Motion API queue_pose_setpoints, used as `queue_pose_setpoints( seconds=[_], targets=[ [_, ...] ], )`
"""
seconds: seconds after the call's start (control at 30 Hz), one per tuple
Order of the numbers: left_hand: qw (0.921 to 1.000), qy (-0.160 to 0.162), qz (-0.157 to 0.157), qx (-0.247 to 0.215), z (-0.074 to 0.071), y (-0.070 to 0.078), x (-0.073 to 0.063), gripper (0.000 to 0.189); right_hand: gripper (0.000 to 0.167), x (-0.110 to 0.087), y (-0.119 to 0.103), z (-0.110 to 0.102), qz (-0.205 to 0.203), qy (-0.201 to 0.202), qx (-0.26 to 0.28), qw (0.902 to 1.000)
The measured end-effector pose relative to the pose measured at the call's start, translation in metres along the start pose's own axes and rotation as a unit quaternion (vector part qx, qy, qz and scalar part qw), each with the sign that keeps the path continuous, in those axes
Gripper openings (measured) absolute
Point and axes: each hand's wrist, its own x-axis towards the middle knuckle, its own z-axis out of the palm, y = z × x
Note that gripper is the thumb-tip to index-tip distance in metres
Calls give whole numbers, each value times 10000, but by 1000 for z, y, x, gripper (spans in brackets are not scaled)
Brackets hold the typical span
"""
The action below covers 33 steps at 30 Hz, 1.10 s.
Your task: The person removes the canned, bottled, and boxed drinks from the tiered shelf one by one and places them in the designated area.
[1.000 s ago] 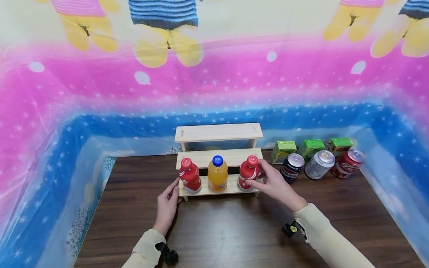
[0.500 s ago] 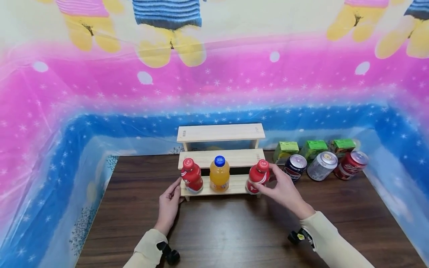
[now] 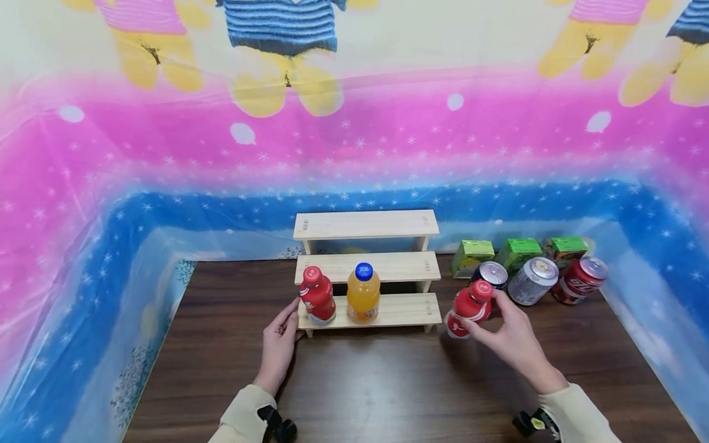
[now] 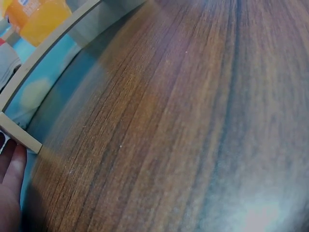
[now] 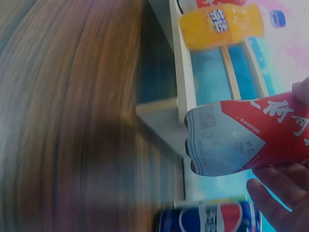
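My right hand (image 3: 517, 338) grips a red-capped red drink bottle (image 3: 469, 307) between thumb and fingers, to the right of the wooden step rack. The bottle tilts; in the right wrist view, the clear lower part of the held bottle (image 5: 217, 140) shows below its red label. A matching red bottle (image 3: 318, 298) and an orange drink bottle (image 3: 363, 295) with a blue cap stand on the lowest step of the rack (image 3: 407, 311). My left hand (image 3: 278, 347) touches that step's left end with fairly straight fingers. In the left wrist view, its fingers (image 4: 17, 164) meet the rack's leg (image 4: 21, 135).
Behind the held bottle stand a dark blue can (image 3: 492, 272), a silver can (image 3: 533, 281) and a red can (image 3: 580, 280). Green drink cartons (image 3: 519, 253) line up behind the cans. A patterned cloth (image 3: 388, 154) surrounds the dark wooden table (image 3: 354, 381).
My right hand has carried the red bottle off the right end of the lowest step, rightward and toward me. The left hand stays at the rack's left end.
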Motion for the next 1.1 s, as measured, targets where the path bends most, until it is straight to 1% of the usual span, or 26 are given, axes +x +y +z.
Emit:
queue_pose_setpoints(
  seconds=[0.13,0.2,0.37,0.47,0.63,0.73,0.9,1.1],
  targets=[
    [9999,-1,26,-99,1,-1,1,41,57,-10,10,-18,162,158,-175,9996],
    [9999,-20,-18,-101,1,-1,1,41,57,-15,16,-26,302,215,-236,9990],
    [9999,-77,-113,28,-1,0,1,41,59,-23,33,-44,611,424,-457,9962],
    [9999,-71,-89,90,-2,2,2,40,59,-25,44,-54,796,513,-429,9946],
    [9997,-146,-62,162,0,5,1,40,56,-28,63,-72,1270,631,-407,9890],
    [9995,-180,-159,195,-1,5,0,41,57,-32,75,-82,1493,680,-573,9848],
    [9991,-212,-291,236,-1,4,-1,43,60,-35,95,-97,1710,745,-801,9792],
    [9992,-206,-254,234,-2,5,2,42,63,-34,125,-111,1814,849,-621,9778]
  ],
)
